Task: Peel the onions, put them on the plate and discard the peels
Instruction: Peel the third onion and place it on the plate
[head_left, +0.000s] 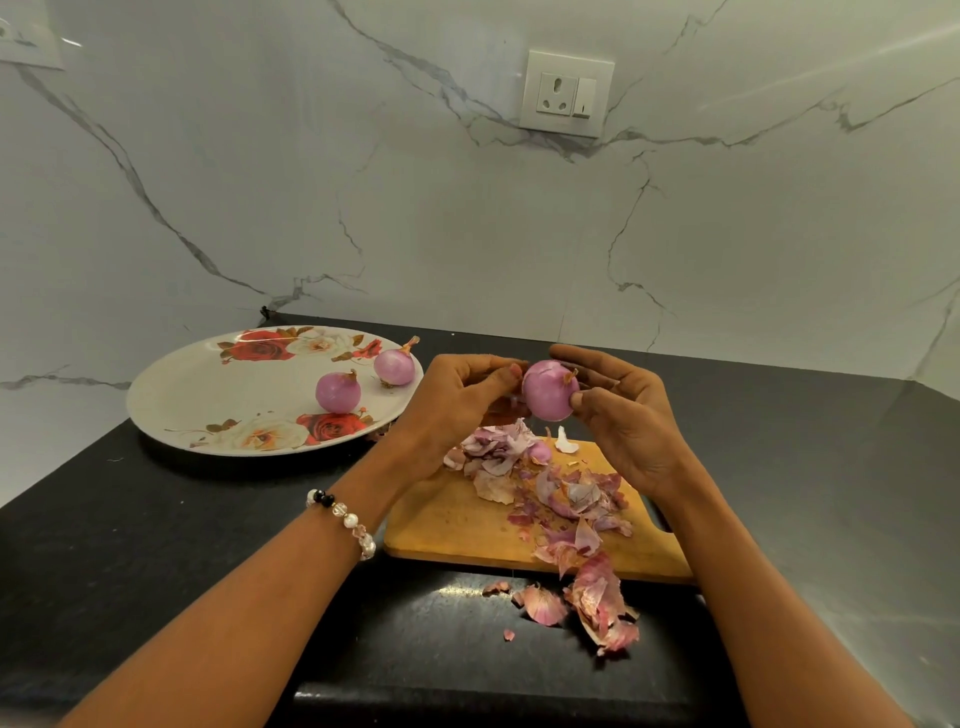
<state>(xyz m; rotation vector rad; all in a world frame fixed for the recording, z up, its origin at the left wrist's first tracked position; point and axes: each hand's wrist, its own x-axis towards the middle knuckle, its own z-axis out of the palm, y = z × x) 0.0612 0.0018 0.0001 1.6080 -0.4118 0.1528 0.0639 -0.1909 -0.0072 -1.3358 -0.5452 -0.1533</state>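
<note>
Onion pinched between both hands' curled fingers, above peels.

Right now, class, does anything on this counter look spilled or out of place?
Yes. Some onion peels have spilled off the front edge of the cutting board onto the black counter; the rest lie piled on the board. The plate with two peeled onions looks tidy.

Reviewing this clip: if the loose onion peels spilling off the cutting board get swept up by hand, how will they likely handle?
The onion peels look thin, curled and papery, so probably very light and floppy, crumpling rather than lifting as one. They lie as many separate scraps, some over the cutting board's front edge on the dark counter, so a sweep would likely scatter or leave small bits behind.
</note>
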